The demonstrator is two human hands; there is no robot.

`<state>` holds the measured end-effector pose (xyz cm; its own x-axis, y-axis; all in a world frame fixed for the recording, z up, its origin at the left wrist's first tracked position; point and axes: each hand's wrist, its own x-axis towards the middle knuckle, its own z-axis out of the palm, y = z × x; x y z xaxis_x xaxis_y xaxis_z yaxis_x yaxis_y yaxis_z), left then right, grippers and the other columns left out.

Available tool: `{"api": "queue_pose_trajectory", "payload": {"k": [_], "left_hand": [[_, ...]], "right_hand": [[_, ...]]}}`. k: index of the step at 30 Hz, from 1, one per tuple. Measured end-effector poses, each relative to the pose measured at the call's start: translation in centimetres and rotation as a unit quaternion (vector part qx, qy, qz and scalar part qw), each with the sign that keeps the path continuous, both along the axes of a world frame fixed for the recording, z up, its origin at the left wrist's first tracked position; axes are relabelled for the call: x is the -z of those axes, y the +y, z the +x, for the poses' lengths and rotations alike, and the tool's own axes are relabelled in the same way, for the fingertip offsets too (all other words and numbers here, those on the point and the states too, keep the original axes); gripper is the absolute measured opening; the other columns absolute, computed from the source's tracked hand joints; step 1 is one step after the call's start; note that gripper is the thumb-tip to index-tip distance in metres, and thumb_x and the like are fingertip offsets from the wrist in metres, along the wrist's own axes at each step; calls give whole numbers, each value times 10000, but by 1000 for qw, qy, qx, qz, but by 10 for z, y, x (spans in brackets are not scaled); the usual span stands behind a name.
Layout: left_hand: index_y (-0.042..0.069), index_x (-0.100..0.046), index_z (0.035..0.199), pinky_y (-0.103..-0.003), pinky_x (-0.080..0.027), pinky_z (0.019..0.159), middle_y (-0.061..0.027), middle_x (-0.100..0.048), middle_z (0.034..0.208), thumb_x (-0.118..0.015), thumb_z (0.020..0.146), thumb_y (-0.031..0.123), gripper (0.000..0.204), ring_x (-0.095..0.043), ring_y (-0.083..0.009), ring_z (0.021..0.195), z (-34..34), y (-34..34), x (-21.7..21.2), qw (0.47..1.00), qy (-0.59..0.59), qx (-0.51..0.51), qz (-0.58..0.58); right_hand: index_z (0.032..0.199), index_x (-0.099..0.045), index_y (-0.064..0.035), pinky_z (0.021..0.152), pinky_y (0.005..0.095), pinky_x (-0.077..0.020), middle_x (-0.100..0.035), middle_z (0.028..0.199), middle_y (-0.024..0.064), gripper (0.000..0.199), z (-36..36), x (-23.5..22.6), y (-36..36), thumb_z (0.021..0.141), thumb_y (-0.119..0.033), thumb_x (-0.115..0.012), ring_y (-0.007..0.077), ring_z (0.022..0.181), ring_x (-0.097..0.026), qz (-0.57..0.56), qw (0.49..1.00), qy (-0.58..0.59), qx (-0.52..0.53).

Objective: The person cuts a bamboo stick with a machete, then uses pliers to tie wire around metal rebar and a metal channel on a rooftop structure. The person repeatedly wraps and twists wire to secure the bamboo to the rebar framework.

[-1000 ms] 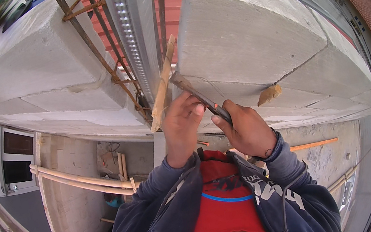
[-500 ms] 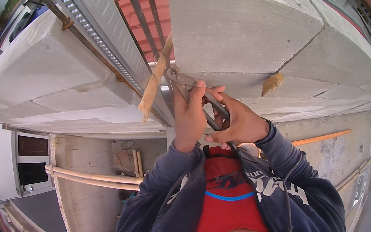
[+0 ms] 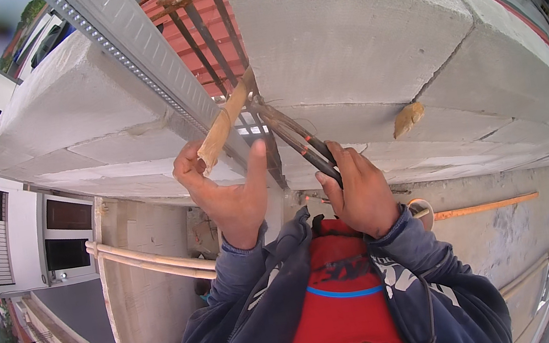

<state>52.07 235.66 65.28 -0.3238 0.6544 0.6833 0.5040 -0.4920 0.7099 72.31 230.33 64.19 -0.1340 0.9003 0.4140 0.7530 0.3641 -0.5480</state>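
Observation:
My right hand [image 3: 362, 190] is closed around the black grips of a pair of long-handled pincers [image 3: 300, 140], whose handles are close together. The pincer jaws reach up to thin wire beside the wooden stick and the steel bars, though their exact bite is too small to tell. My left hand [image 3: 228, 197] is open, thumb and fingers apart, around the lower end of a split wooden stick [image 3: 227, 123]. Its fingertips are close to that end; whether they touch it I cannot tell. The stick slants across the gap between two block walls.
A perforated grey metal channel [image 3: 133, 50] leans through the gap, next to rusty rebar [image 3: 196, 18]. Pale block walls [image 3: 353, 30] rise on both sides. A mortar lump [image 3: 408, 119] sticks out at right. Bamboo poles [image 3: 152, 257] lie lower left, and an orange-brown pole [image 3: 485, 207] lower right.
My left hand has come off the pincers and moved left to the stick's lower end. My right hand has moved slightly right and down, keeping the pincers, whose handles are now closer together.

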Motion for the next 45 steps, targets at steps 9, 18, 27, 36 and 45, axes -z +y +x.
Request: {"api": "queue_pose_trajectory", "payload": {"k": [9, 18, 27, 36, 45], "left_hand": [[-21, -778, 1232, -411, -507, 1088, -202, -695, 1401, -721, 999, 116, 276, -667, -287, 1313, 8, 54, -19, 988, -52, 138, -48], [-42, -698, 1327, -268, -595, 774, -118, -715, 1302, -692, 1039, 120, 330, -688, -147, 1080, 1, 58, -12, 989, -12, 120, -80], [-76, -700, 1276, -250, -564, 688, -133, -721, 1270, -675, 1048, 111, 296, -654, -116, 856, 10, 56, -18, 983, -88, 135, -84], [-67, -702, 1258, -255, -541, 704, -131, -742, 1187, -699, 1029, 97, 283, -671, -125, 874, 6, 59, -11, 985, -81, 128, -80], [-45, -743, 1215, -326, -533, 928, -106, -777, 1125, -733, 998, 102, 262, -716, -190, 1049, 9, 61, -13, 988, -71, 124, -63]], "right_hand": [[1445, -431, -49, 654, 344, -614, -717, 962, 156, 394, 27, 22, 26, 1136, -275, -526, 193, 712, -723, -438, 640, 573, -265], [1258, -358, -109, 569, 299, -556, -646, 850, 123, 631, 7, 19, 27, 862, -41, -843, 166, 654, -691, -336, 842, 391, -158], [1112, -607, 2, 816, 474, -605, -617, 1174, 222, 341, -4, 19, 19, 840, -158, -735, 431, 953, -684, -6, 993, 75, -89], [1192, -593, -6, 904, 502, -573, -570, 1257, 212, 333, -22, 29, 31, 861, -13, -636, 449, 1047, -660, -10, 997, 68, -30], [1106, -556, -50, 780, 431, -585, -634, 1130, 257, 275, 3, 55, 45, 842, 26, -563, 323, 835, -705, -456, 419, 692, -372]]}}
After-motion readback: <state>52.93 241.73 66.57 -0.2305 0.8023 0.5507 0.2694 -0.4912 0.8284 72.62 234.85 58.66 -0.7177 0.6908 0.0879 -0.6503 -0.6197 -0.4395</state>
